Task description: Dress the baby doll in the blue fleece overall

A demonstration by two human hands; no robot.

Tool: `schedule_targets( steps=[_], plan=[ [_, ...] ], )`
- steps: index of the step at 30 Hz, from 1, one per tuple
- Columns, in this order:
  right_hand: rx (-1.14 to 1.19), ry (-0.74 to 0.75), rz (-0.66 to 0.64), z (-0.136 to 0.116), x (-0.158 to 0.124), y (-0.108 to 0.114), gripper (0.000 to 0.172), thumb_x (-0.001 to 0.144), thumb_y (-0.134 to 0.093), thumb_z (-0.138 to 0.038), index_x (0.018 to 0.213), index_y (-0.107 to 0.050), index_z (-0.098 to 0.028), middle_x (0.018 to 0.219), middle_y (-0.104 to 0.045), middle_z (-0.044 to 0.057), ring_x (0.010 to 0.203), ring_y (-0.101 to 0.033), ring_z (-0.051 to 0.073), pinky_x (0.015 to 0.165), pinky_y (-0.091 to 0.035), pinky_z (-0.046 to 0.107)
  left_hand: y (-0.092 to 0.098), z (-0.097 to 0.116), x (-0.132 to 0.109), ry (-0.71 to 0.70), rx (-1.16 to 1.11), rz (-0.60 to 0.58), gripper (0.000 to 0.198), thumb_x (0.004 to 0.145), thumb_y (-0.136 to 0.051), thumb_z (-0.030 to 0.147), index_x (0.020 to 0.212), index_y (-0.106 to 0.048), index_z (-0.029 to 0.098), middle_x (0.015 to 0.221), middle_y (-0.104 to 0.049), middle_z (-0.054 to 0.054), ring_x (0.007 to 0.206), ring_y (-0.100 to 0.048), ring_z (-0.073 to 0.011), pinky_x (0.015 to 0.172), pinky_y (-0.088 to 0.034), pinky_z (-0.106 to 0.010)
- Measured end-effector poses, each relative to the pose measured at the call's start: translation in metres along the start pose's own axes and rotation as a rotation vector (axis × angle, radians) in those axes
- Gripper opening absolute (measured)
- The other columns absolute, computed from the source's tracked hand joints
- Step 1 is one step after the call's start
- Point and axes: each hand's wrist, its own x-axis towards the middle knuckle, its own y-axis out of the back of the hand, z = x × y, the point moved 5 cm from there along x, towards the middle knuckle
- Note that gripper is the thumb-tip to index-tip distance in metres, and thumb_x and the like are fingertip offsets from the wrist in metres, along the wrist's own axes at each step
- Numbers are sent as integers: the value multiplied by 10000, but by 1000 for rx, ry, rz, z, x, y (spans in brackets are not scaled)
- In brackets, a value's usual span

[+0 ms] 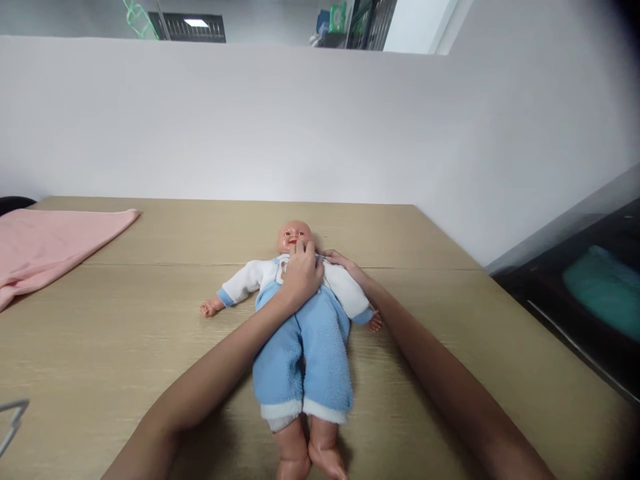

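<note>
A baby doll [325,340] lies on its back, head away from me, in a white and light blue fleece outfit. Its arms are spread and its bare feet point toward me. My left hand [303,272] rests on the upper chest with bent fingers closed at the collar, just under the chin. Beside the neck, my right hand [341,259] holds the outfit at the shoulder on the right side. Its fingertips are partly hidden behind my left hand.
The doll lies on a wooden table [150,360] with a seam across it. A pink cloth [55,243] lies at the far left. Part of a grey metal or plastic frame [14,420] shows at the lower left. A white wall [240,127] borders the far edge.
</note>
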Motion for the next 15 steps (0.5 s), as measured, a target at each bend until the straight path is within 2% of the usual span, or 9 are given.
schedule_targets(
  steps=[3, 5, 7, 10, 12, 15],
  plan=[
    [5, -23, -51, 5, -6, 12, 388, 1037, -714, -592, 1110, -808, -222, 1211, -860, 90, 1208, -778, 315, 1146, -626, 524, 14, 7, -11, -78, 12, 55, 223, 1059, -674, 221, 1271, -673, 153, 1407, -655, -234, 1386, -584, -431, 1213, -492, -602],
    [-17, -26, -79, 9, -17, 25, 411, 983, -732, -621, 1155, -825, -260, 1339, -850, 93, 1336, -737, 347, 1241, -573, 538, 27, 7, -23, -158, -3, 80, 257, 1084, -683, 287, 1314, -679, 171, 1442, -656, -211, 1435, -558, -422, 1253, -459, -610],
    [-85, -42, -115, 14, -33, 37, 514, 952, -754, -674, 1280, -823, -285, 1458, -815, 97, 1419, -706, 390, 1288, -543, 568, 42, -1, -38, -210, -53, 86, 253, 1117, -662, 334, 1330, -683, 199, 1452, -672, -173, 1431, -568, -386, 1258, -456, -580],
    [-251, -39, -153, 21, -62, 52, 675, 978, -730, -749, 1477, -753, -296, 1588, -751, 108, 1512, -657, 436, 1315, -527, 599, 62, -31, -64, -166, -127, 106, 207, 1150, -616, 352, 1297, -686, 223, 1399, -709, -135, 1330, -621, -336, 1201, -486, -535],
    [-388, 25, -151, 25, -79, 59, 720, 1040, -648, -767, 1583, -677, -294, 1650, -706, 115, 1546, -636, 427, 1324, -519, 604, 72, -54, -83, -95, -151, 136, 193, 1160, -587, 338, 1275, -686, 219, 1358, -726, -130, 1301, -629, -332, 1184, -489, -541],
    [-610, 180, -123, 28, -95, 64, 670, 1131, -475, -726, 1540, -697, -244, 1570, -744, 172, 1464, -690, 414, 1298, -525, 640, 77, -79, -113, -14, -194, 134, 225, 1170, -570, 345, 1321, -680, 221, 1328, -734, -123, 1269, -650, -317, 1166, -512, -540]
  ],
)
